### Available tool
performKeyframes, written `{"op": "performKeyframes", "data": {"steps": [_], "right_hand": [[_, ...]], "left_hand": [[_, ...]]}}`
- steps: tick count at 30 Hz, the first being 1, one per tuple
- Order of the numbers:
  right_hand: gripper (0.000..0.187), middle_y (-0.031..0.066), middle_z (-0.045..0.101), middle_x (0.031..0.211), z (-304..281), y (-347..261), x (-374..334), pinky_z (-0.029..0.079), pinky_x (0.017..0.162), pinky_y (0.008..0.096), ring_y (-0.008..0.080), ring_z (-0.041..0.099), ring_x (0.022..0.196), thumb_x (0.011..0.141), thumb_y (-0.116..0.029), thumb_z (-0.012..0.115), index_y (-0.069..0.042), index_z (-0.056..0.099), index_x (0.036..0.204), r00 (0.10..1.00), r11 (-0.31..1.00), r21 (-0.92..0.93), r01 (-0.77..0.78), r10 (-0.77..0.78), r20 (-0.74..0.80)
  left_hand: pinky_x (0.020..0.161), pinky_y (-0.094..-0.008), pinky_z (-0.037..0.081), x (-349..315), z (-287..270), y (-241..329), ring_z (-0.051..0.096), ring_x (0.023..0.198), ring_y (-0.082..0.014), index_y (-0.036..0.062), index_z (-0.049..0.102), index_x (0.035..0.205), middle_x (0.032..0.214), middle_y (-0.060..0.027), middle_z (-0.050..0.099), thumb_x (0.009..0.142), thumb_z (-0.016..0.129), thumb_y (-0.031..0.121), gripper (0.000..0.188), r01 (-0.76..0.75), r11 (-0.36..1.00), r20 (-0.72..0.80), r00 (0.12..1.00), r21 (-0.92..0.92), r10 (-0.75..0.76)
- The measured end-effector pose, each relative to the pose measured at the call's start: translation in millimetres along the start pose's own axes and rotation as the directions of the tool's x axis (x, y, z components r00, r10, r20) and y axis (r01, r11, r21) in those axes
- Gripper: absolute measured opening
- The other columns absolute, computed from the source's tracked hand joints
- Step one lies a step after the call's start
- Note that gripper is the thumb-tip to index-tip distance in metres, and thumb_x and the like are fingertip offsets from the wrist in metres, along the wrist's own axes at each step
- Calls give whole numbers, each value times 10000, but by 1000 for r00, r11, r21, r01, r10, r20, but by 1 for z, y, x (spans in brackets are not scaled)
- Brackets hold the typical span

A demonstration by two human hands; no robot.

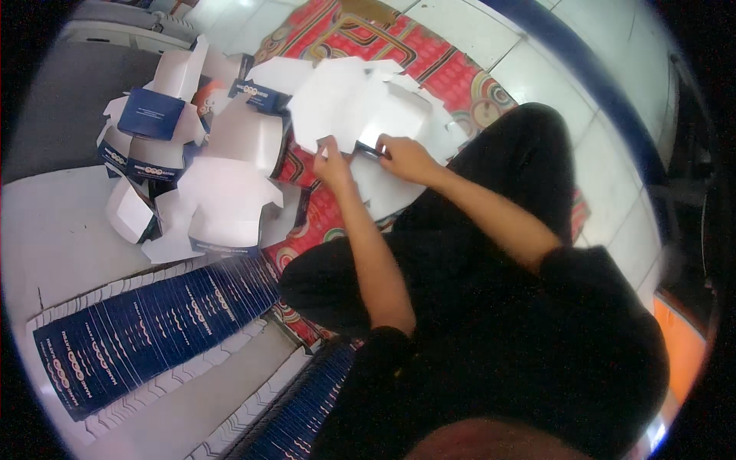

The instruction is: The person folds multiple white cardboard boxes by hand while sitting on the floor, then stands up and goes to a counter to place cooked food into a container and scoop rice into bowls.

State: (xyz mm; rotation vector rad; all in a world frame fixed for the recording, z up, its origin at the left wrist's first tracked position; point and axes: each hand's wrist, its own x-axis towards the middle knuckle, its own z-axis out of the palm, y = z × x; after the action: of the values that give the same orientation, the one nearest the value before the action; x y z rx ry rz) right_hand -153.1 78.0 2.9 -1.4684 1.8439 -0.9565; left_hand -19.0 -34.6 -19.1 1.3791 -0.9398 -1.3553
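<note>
A half-folded paper food box [392, 116], white inside with a dark blue outer face, is in front of my crossed legs. The fingers of my right hand [406, 159] are closed on its near dark blue edge. My left hand [331, 164] pinches at a near corner of the white card, to the left of the right hand. More white card flaps lie behind and under this box, so where one piece ends and another begins is hard to tell. To the left, several folded boxes [151, 113] stand piled together with their lids up, next to an open box [225, 222].
A long row of flat, unfolded dark blue boxes [153, 337] lies at the lower left. A second row [295, 406] runs beside my body. Under the boxes is a red patterned mat [429, 50]. White floor tiles [613, 153] extend to the right, and a grey surface [61, 107] is at the left.
</note>
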Motion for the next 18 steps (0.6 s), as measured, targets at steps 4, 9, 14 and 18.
{"op": "performKeyframes", "data": {"steps": [4, 9, 14, 18], "right_hand": [[249, 189, 699, 888, 10, 9, 3, 515, 750, 465, 371, 673, 843, 840, -152, 628, -52, 612, 1068, 997, 995, -82, -54, 59, 59], [227, 214, 688, 901, 12, 22, -2, 510, 771, 492, 409, 659, 869, 846, -154, 615, -41, 604, 1042, 998, 998, 3, -65, 65, 7], [231, 239, 677, 938, 11, 18, 4, 502, 798, 514, 437, 643, 915, 859, -142, 604, -43, 617, 1067, 995, 997, 24, -75, 76, -65], [396, 209, 697, 835, 12, 25, 7, 529, 701, 411, 341, 692, 762, 842, -128, 643, -25, 608, 1223, 992, 995, 102, -6, 19, -123]], "left_hand": [[559, -302, 520, -5, -4, -6, 620, 659, -162, -36, 676, 1064, 861, -96, 678, 922, 689, 267, 335, -75, 937, 116, 993, 342, 37], [551, -251, 493, -38, 20, -11, 627, 663, -143, -90, 664, 1021, 805, -105, 677, 922, 696, 191, 299, -38, 997, 143, 989, 71, 28], [586, -268, 504, -41, 24, -27, 628, 734, -143, -57, 657, 1024, 886, -97, 679, 919, 691, 158, 242, -9, 999, 144, 989, -33, 13], [605, -256, 505, -45, 23, -44, 637, 748, -148, -62, 638, 1020, 863, -123, 684, 913, 706, 144, 243, -111, 988, 286, 955, 112, 75]]}}
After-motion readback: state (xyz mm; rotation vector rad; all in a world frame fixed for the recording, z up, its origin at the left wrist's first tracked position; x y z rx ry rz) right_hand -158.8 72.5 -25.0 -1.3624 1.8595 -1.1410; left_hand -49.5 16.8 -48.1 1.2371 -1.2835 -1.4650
